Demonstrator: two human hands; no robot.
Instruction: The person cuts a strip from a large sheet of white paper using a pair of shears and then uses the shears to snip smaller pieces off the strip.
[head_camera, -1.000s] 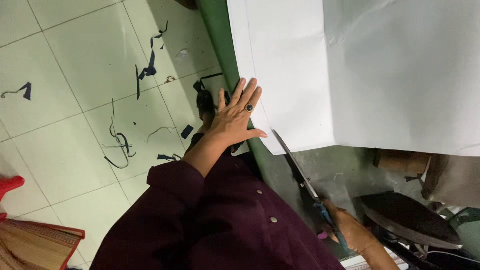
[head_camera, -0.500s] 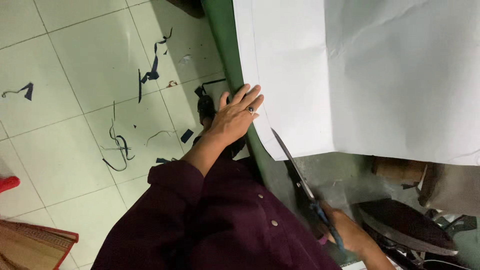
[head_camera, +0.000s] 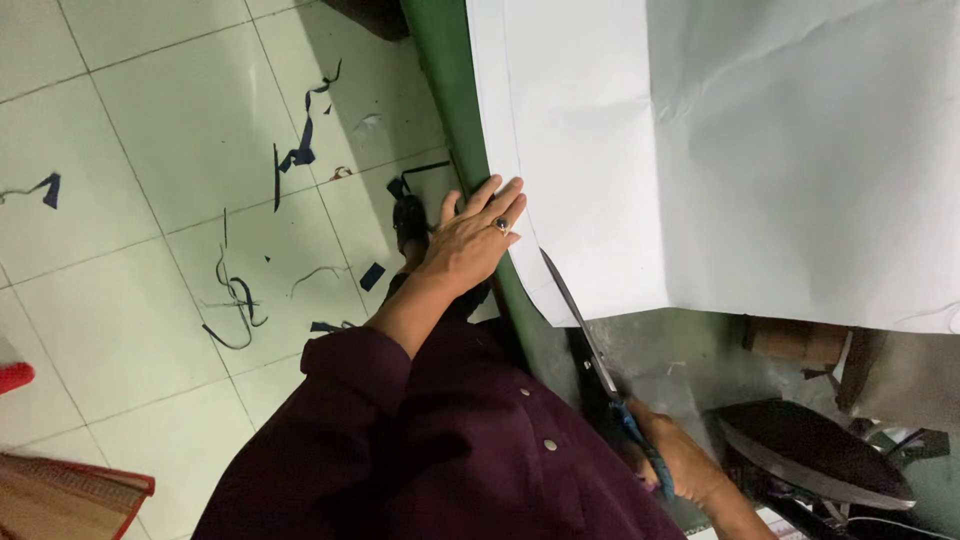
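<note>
A large white sheet of paper (head_camera: 620, 150) lies on a green-edged table (head_camera: 440, 90). My left hand (head_camera: 470, 240), with a ring on one finger, presses flat on the sheet's near edge at the table's rim. My right hand (head_camera: 680, 465) grips blue-handled scissors (head_camera: 590, 350). Their long blades point up toward the sheet's lower corner, with the tips at the paper's edge just right of my left hand. My maroon sleeve and shirt fill the lower middle of the view.
A dark clothes iron (head_camera: 810, 455) rests on the table at lower right. Dark blue fabric scraps (head_camera: 300, 150) and threads lie scattered on the pale tiled floor (head_camera: 150, 200) at left. A red-edged object (head_camera: 70, 495) sits at the bottom left corner.
The scissors' blades have moved up toward the sheet's edge. My left hand has shifted slightly along the paper's edge and flattened; the view has drifted a little.
</note>
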